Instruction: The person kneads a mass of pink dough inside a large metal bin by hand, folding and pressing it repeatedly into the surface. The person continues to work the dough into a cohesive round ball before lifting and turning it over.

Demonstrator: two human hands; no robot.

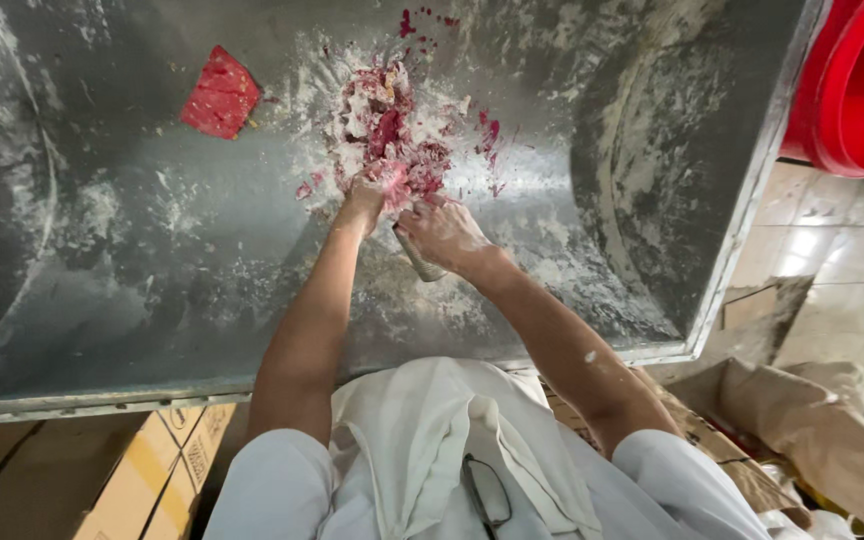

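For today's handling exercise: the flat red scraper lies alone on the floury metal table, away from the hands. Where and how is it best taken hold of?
The red scraper lies flat on the metal table, so a top pinch would probably slip. I would come from its lower corner, the one nearest the person, slide fingertips under that edge to tip it up, then pinch the faces. Both the left hand and the right hand are at the pink dough.

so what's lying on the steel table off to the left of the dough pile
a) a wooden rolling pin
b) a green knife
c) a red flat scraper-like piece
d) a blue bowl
c: a red flat piece lies alone on the floury metal table, left of the pink and white dough pile that both hands work at.
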